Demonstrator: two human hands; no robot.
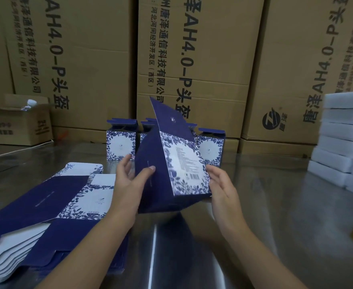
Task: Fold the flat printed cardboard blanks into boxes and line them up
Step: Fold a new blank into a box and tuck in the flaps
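The left hand (pixel 129 181) and right hand (pixel 223 189) each gripped a half-opened box (pixel 177 161); next its flaps (pixel 169 116) likely needed tucking shut.

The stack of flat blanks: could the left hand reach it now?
Likely yes, once freed. The stack lies right beside the left hand, nothing between them, but that hand and the right hand both hold the half-folded box.
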